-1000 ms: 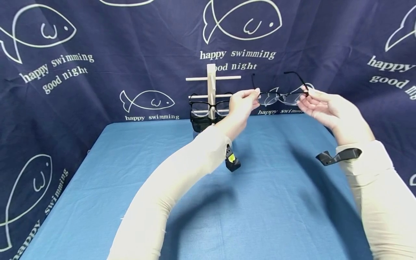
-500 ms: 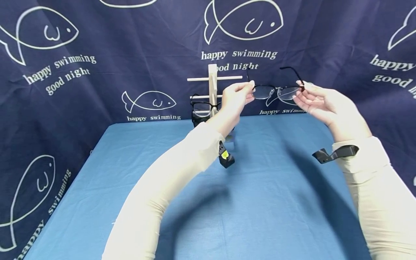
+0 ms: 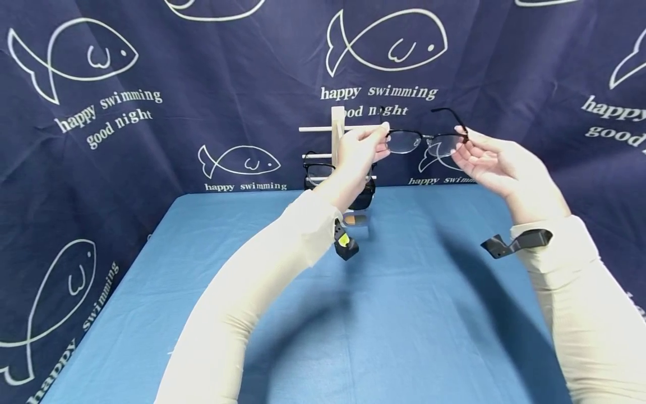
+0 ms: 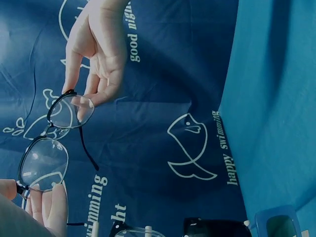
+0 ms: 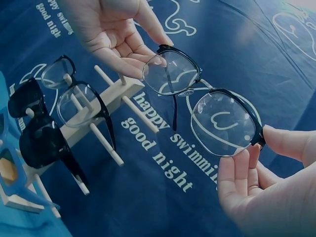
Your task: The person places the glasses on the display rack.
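A pair of glasses (image 3: pixel 427 137) with black upper rims, clear lenses and unfolded temples hangs in the air between both hands. My left hand (image 3: pixel 355 154) pinches the frame at its left corner, thumb and fingertips on the hinge area. At the opposite corner my right hand (image 3: pixel 499 165) grips the frame the same way. In the right wrist view both lenses of the glasses (image 5: pixel 224 123) show fully. Just left of them stands a wooden display rack (image 3: pixel 337 119), partly hidden behind my left hand in the head view.
Lower on the rack sit black-rimmed clear glasses (image 5: pixel 81 104), dark sunglasses (image 5: pixel 42 140) and blue-framed glasses (image 5: pixel 20 180) with a tinted lens. Upper pegs (image 3: pixel 315 129) stick out sideways. A blue cloth (image 3: pixel 404 280) covers the table, and a printed navy curtain (image 3: pixel 242 84) hangs behind.
Both hands have carried the glasses left and slightly up, closer to the rack. My left hand now covers more of the rack. The head view has shifted a little.
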Motion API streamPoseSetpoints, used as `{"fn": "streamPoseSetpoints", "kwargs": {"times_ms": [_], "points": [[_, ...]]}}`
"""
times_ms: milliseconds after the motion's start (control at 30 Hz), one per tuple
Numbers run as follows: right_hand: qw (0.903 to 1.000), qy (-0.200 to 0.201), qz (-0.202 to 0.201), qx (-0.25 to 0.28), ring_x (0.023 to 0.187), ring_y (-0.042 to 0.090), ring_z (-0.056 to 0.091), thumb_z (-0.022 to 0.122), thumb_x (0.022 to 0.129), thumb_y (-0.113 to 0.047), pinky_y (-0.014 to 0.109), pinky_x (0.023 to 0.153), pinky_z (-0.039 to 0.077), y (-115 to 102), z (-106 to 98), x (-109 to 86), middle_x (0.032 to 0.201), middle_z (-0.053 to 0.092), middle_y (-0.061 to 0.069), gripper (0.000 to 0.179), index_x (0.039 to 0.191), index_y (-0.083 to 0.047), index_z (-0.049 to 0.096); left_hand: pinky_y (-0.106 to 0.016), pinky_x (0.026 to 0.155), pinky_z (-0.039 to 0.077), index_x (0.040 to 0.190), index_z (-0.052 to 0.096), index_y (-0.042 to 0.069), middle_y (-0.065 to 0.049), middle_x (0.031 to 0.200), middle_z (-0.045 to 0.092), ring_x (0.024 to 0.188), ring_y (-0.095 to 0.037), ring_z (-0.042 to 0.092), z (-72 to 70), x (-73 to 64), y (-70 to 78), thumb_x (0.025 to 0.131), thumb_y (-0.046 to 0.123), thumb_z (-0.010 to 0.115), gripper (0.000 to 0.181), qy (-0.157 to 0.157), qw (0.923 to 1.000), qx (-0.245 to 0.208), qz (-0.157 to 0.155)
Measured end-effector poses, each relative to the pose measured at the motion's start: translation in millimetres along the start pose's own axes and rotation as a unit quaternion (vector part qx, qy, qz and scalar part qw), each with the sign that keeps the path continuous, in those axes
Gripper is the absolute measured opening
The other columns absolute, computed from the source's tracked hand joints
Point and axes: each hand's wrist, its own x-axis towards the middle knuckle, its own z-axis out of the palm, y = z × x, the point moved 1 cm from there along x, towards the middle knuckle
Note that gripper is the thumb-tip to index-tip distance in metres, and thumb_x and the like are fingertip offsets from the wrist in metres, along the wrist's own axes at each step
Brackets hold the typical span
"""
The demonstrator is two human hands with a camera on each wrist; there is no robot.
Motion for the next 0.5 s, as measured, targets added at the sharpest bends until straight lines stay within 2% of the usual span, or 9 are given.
{"fn": "streamPoseSetpoints", "kwargs": {"times_ms": [200, 367, 500], "points": [[0.9997, 0.014, 0.000, 0.021, 0.094, 0.027, 0.060, 0.051, 0.096, 0.006, 0.034, 0.102, 0.048, 5, 7, 6.9, 0.100, 0.061, 0.016, 0.018, 0.109, 0.007, 0.062, -0.023, 0.074, 0.062, 0.111, 0.067, -0.006, -0.025, 0.106, 0.069, 0.076, -0.019, 0.067, -6.6, 1.2, 6.0, 0.094, 0.015, 0.064, 0.028, 0.016, 0.9998, 0.004, 0.008], [0.9996, 0.024, -0.006, 0.016, 0.091, 0.026, 0.059, 0.054, 0.094, 0.006, 0.036, 0.095, 0.052, 9, 14, 13.4, 0.099, 0.061, 0.015, 0.015, 0.107, 0.004, 0.059, -0.027, 0.074, 0.062, 0.110, 0.068, -0.007, -0.029, 0.109, 0.068, 0.080, -0.026, 0.070, -11.9, 1.5, 11.7, 0.094, 0.015, 0.065, 0.027, 0.030, 0.9995, 0.002, 0.003], [0.9997, 0.023, -0.008, 0.011, 0.088, 0.026, 0.060, 0.054, 0.094, 0.006, 0.038, 0.090, 0.054, 13, 16, 15.7, 0.097, 0.061, 0.016, 0.017, 0.110, 0.001, 0.056, -0.027, 0.071, 0.062, 0.108, 0.069, -0.006, -0.027, 0.104, 0.069, 0.072, -0.023, 0.068, -15.7, -0.2, 14.6, 0.093, 0.015, 0.066, 0.026, 0.039, 0.9992, -0.002, -0.010]]}}
